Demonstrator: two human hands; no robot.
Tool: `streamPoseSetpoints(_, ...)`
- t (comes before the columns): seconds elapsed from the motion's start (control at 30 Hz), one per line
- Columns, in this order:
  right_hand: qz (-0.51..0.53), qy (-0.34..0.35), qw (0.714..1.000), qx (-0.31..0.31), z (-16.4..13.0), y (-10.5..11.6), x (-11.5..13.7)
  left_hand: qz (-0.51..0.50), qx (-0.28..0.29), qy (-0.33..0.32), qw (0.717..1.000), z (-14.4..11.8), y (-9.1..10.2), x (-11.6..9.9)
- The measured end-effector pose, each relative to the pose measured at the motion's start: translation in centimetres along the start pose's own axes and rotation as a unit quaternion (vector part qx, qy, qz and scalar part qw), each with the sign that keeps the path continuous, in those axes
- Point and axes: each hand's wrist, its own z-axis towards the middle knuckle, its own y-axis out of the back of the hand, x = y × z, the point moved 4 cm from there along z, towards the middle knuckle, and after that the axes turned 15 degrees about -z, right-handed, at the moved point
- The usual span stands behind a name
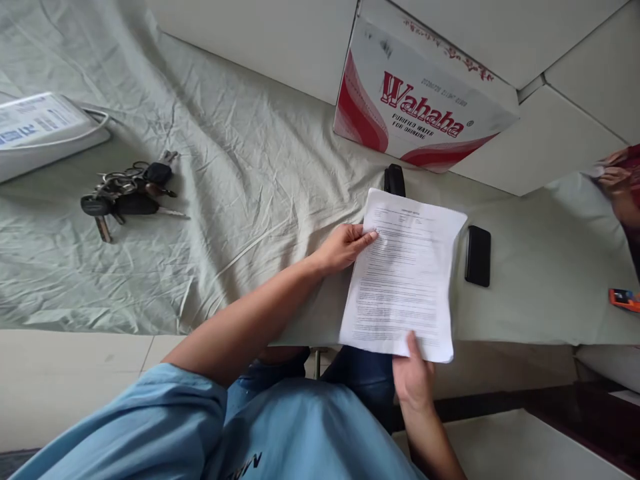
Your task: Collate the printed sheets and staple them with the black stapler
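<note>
A stack of printed white paper sheets (405, 277) lies at the near edge of a table covered with a pale green cloth (240, 200). My left hand (345, 247) grips the stack's left edge near the top, thumb on the page. My right hand (413, 383) pinches the bottom edge, thumb on top. A black object (395, 179) pokes out from behind the top of the sheets.
A black phone (478, 256) lies just right of the sheets. A bunch of keys (127, 193) rests at the left, beyond it a white box (45, 130). A red-and-white Wahaha carton (420, 107) stands behind. Another person's hand (617, 177) and an orange item (624, 300) sit at the right.
</note>
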Motion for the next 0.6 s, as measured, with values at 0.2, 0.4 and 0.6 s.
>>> streamPoseSetpoints(0.2, 0.038, 0.075, 0.996, 0.022, 6.2, 4.9, 6.4, -0.127, -0.024, 0.06, 0.99, 0.3, 0.8, -0.5)
streamPoseSetpoints(0.4, -0.059, 0.187, 0.98, 0.039, 11.4, 1.8, 10.3, -0.202, 0.004, 0.06, 0.978, 0.2, 0.2, -1.0)
streamPoseSetpoints(0.6, -0.016, 0.28, 0.959, -0.044, 13.6, -2.0, 9.4, -0.301, -0.063, 0.069, 0.949, 1.2, 1.0, 0.0)
